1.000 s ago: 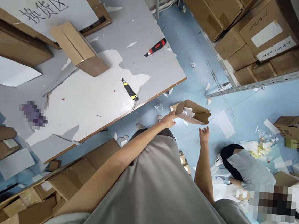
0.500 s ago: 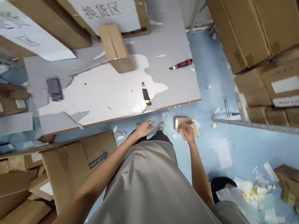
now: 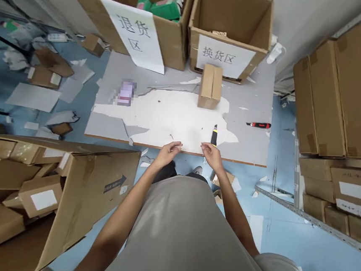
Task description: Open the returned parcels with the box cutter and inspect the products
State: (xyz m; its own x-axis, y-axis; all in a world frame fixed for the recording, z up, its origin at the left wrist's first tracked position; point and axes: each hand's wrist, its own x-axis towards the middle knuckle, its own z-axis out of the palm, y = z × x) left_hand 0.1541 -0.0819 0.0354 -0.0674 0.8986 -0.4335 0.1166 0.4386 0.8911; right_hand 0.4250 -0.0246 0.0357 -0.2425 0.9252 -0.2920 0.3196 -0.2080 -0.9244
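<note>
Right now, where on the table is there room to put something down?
Past the left hand, a mostly bare white patch lies between the blurred purple thing and the small carton. A smaller one lies between the yellow-and-black knife and the red-and-black knife. It's crowded at the back: two big open cartons stand there.

backed by a grey wall [image 3: 292, 18], set over a blue floor [image 3: 280, 245] strewn with paper [image 3: 34, 96], flanked at right by metal shelving [image 3: 318, 222], brightly lit.

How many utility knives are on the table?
2: a black-and-yellow knife just beyond the right hand, and a red-and-black knife at right on the table. More could be hidden.
</note>
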